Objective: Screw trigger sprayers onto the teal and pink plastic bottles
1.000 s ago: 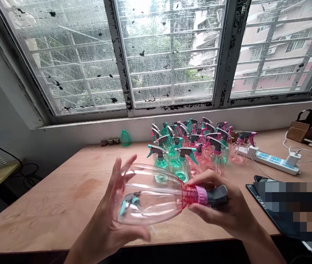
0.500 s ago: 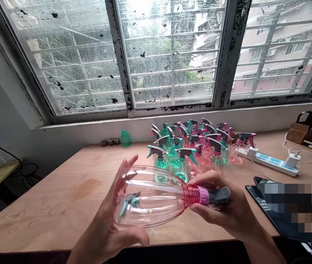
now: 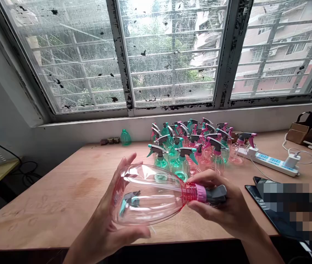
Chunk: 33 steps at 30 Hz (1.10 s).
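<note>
A clear pink spray bottle (image 3: pixel 150 194) lies sideways in the air between my two hands, its base to the left. My left hand (image 3: pixel 114 216) cups the base, thumb below and fingers behind. With thumb and fingers my right hand (image 3: pixel 221 209) grips the neck end, around the pink collar (image 3: pixel 200 193) and the dark grey spray head. Through the clear wall a teal-and-grey spray head (image 3: pixel 129 202) shows; it seems to lie on the table behind the bottle. Beyond my hands stand several upright spray bottles, green ones (image 3: pixel 160 161) and pink ones (image 3: pixel 237 152), with trigger heads.
A green bottle without a head (image 3: pixel 125 137) stands by the wall, beside small dark blocks (image 3: pixel 110 140). On the right are a white power strip (image 3: pixel 275 163), dark phone-like devices (image 3: pixel 263 209) and a brown bag (image 3: pixel 309 128). The wooden table (image 3: pixel 48 205) ends at a front edge.
The pink spray bottle and my right hand have shifted very slightly left. Both hands keep their hold, and the standing bottles look the same.
</note>
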### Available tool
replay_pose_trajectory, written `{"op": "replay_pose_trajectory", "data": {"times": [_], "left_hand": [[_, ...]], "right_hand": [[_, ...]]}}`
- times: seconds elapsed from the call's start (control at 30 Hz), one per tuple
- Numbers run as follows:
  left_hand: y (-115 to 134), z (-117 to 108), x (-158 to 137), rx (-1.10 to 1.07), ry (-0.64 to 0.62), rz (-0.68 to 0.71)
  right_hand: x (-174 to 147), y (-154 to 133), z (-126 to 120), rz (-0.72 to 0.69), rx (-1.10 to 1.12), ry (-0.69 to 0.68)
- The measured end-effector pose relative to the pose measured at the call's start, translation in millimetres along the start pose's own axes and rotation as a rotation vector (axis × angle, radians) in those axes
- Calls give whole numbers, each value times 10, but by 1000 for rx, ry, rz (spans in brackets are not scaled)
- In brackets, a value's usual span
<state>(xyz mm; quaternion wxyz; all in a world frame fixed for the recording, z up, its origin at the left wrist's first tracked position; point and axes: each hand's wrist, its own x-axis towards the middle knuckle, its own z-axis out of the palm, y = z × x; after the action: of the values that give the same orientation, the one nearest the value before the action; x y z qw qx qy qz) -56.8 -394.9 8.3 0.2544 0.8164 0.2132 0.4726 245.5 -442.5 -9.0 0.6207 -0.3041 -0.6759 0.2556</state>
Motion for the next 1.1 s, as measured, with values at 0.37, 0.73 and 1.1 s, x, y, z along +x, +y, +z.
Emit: {"op": "replay_pose_trajectory", "data": {"times": [0.37, 0.73, 1.1], "left_hand": [[10, -9, -11, 10, -25, -52], [0, 23, 23, 31, -12, -29], [-9, 97, 68, -4, 2, 32]], "right_hand": [[21, 1, -16, 2, -17, 30], [45, -33, -9, 38, 5, 24], [54, -47, -114, 65, 13, 46]]}}
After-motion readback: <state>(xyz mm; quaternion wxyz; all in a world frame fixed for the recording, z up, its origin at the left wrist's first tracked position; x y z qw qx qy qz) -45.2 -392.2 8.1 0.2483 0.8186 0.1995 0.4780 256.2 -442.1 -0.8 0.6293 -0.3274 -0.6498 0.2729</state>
